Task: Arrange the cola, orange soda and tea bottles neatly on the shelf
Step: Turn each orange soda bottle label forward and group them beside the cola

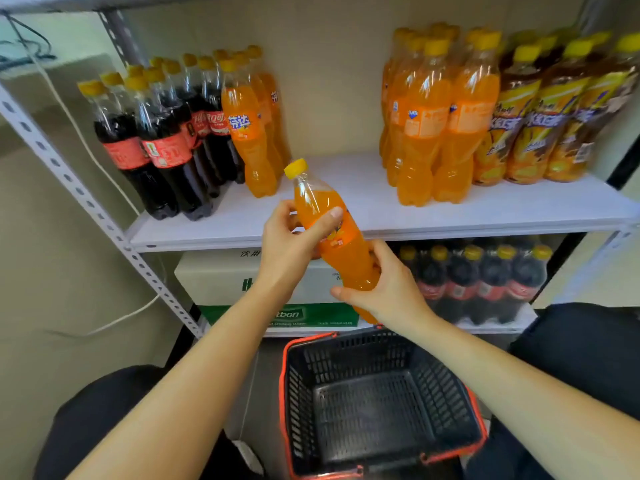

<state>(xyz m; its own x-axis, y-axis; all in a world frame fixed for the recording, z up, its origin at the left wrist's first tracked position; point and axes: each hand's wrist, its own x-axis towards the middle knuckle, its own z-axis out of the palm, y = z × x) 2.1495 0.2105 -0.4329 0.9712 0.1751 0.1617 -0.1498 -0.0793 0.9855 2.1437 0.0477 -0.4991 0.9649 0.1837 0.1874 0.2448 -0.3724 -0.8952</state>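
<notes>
Got 1 orange soda bottle (346, 252) tilted just in front of the shelf (346, 188), left hand (291, 244) gripping near the neck and right hand (384, 292) gripping the base, probably to steer it upright into the gap between the left orange row (252, 140) and the right orange pack (436, 133).

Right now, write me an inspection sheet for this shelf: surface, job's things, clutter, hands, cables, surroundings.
Surface: white shelf board, open gap mid-shelf.
Job's things: cola bottles left, orange soda bottles beside them and further right, tea bottles far right; held orange soda bottle tilted.
Clutter: black basket below the hands.
Hands: left hand grips the held bottle's upper part, right hand its base.
Cables: white cable along the left wall.
Surroundings: cardboard box and cola pack on the lower shelf.
</notes>
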